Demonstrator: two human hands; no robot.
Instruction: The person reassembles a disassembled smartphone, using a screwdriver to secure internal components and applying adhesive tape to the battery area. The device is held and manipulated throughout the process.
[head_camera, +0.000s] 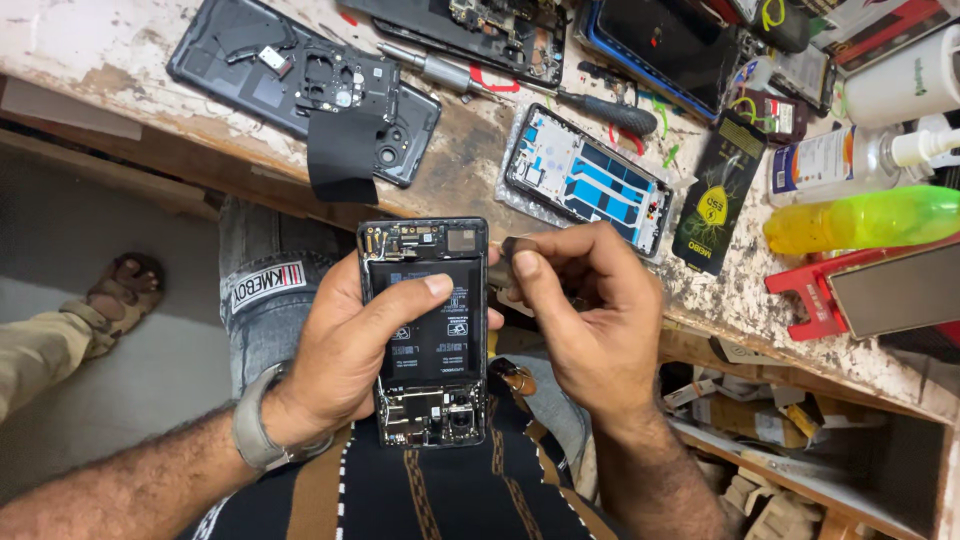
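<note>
The left hand (345, 345) grips an opened phone (428, 335), back cover off, cradling it from its left edge with the thumb laid across the black battery. The phone sits upright in the palm, over the person's lap, just below the edge of the tabletop (120, 50). The right hand (585, 320) is clenched right beside the phone's upper right corner, fingers curled tight and pinching a small dark part (518, 247) against the thumb; what that part is, I cannot tell. Its knuckles touch the phone's right edge.

Up beyond the phone, on the worn tabletop, lies a phone frame with blue patches (590, 180), close above the right hand. Further up and to the left of the phone rests a dark back cover with camera cutouts (300, 85), a black sheet draped at its lower edge. A screwdriver (520, 90) lies above the phone, and a yellow-green bottle (865, 220) lies well off to its right, by a red stand (815, 295).
</note>
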